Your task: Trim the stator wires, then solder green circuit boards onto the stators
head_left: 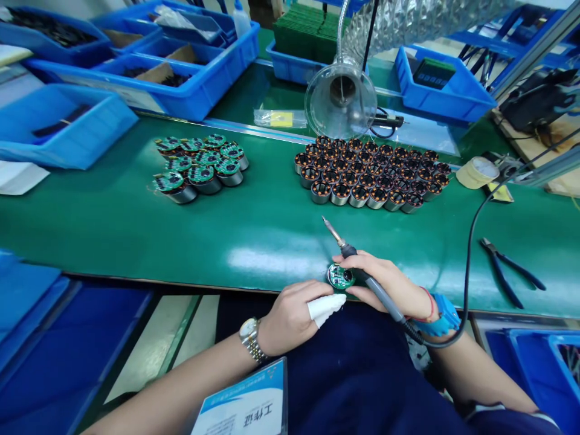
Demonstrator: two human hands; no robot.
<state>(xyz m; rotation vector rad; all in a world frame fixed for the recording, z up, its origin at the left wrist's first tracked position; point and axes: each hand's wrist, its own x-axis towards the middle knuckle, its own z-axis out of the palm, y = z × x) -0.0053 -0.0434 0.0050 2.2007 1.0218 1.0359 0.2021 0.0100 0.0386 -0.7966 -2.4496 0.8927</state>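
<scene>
A soldering iron (378, 291) rests in my right hand (389, 281), its bare metal tip pointing up and away over the bench. The thumb and fingers of that hand also touch a small round green circuit board (341, 277) at the bench's front edge. My left hand (294, 317) is closed at the board's left side, a white cover on one finger; its fingertips are partly hidden. Behind on the left stands a group of metal motor stators topped with green boards (202, 175). Farther right are rows of stators without boards (360, 194), copper windings showing.
Cutting pliers (502, 263) lie at the right, near a yellowish round tin (478, 172). A clear fume hood (319, 99) on a foil duct hangs behind the stators. Blue bins (194, 96) line the back left. The iron's cable (471, 241) loops past my right wrist.
</scene>
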